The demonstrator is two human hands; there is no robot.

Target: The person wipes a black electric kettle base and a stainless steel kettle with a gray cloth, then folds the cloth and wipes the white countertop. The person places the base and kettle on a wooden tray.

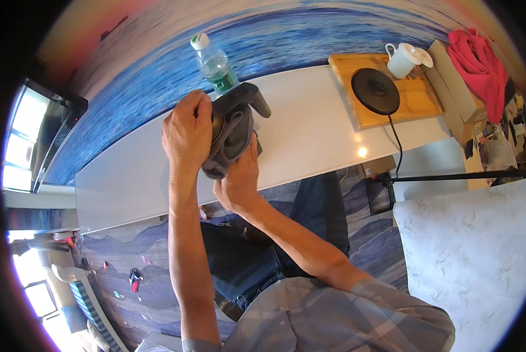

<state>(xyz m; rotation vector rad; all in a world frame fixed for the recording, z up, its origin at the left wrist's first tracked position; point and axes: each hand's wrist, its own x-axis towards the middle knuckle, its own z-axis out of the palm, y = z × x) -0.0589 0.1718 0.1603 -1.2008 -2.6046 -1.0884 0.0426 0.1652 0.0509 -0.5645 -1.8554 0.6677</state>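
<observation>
Over the white tabletop (298,119), a black electric kettle (232,99) is held up in front of me, its handle sticking out to the right. My left hand (187,130) grips the kettle from its left side. A bunched grey cloth (234,141) is in my right hand (240,182), pressed against the kettle's lower side. Cloth and fingers hide much of the kettle's body. Just behind the kettle stands a clear plastic bottle (214,64) with a white cap and green label.
A wooden board (414,105) at the right bears a round black kettle base (375,91) and a white lidded mug (403,59). The base's cord (397,141) hangs over the table edge. Beyond sit a cardboard box (458,88) and a red cloth (478,70).
</observation>
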